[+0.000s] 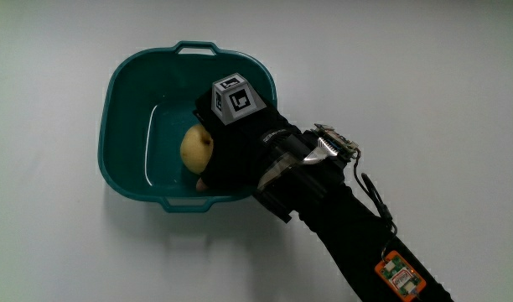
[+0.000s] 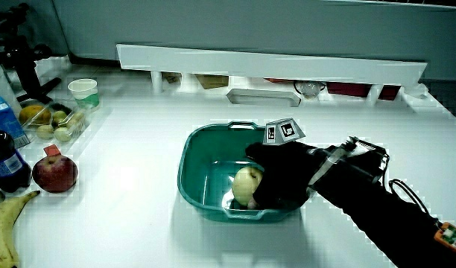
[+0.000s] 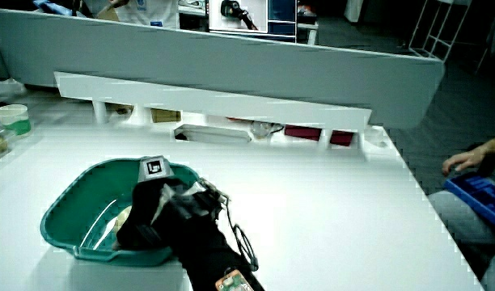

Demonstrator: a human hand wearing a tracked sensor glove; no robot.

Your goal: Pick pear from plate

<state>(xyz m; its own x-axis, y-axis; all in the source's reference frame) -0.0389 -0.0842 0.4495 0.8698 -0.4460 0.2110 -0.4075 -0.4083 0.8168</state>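
A pale yellow pear (image 1: 195,148) lies inside a teal basin (image 1: 114,92) with two handles, not on a plate. The black-gloved hand (image 1: 231,151) reaches into the basin and its fingers curl around the pear, which still rests low near the basin's floor. The patterned cube (image 1: 235,99) sits on the back of the hand. In a side view the pear (image 2: 246,184) shows beside the hand (image 2: 282,179) inside the basin (image 2: 191,149). In a side view the hand (image 3: 146,214) hides nearly all of the pear in the basin (image 3: 61,212).
At the table's edge, away from the basin, lie a red apple (image 2: 55,173), a banana (image 2: 4,219), a dark bottle (image 2: 4,162), a clear tray of fruit (image 2: 53,123) and a paper cup (image 2: 84,92). A low white partition (image 2: 273,63) borders the table.
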